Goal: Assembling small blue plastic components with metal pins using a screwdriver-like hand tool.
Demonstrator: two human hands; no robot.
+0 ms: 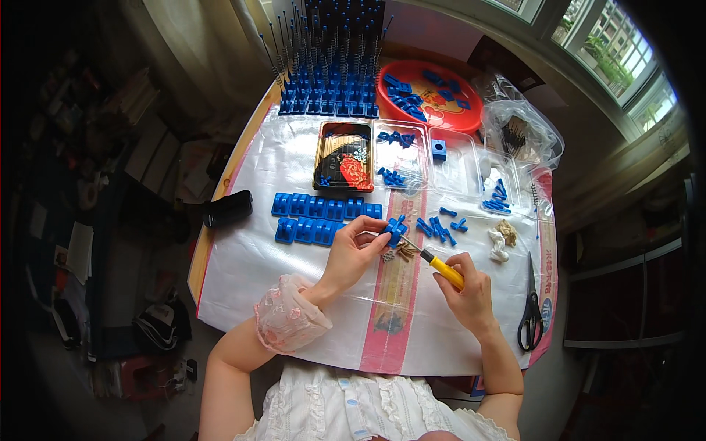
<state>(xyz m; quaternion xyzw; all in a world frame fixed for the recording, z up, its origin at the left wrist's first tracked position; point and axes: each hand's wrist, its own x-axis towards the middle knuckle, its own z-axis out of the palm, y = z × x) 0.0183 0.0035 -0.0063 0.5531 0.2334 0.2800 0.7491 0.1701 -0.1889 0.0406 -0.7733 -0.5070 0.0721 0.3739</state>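
Observation:
My left hand pinches a small blue plastic part between thumb and fingers, above the middle of the table. A screwdriver with a yellow handle and black collar is gripped in my right hand. Its thin shaft slants up and left, and the tip meets or nearly meets the blue part; the exact contact is too small to make out. Left of the held part stand two rows of blue plastic blocks. To its right lie several loose blue pieces. Small brown and metal bits lie just under the screwdriver's shaft.
Black scissors lie at the right edge, a black case at the left. Beyond the blocks are a black tray, clear plastic boxes and a red basin. Blue assemblies with upright springs crowd the far left.

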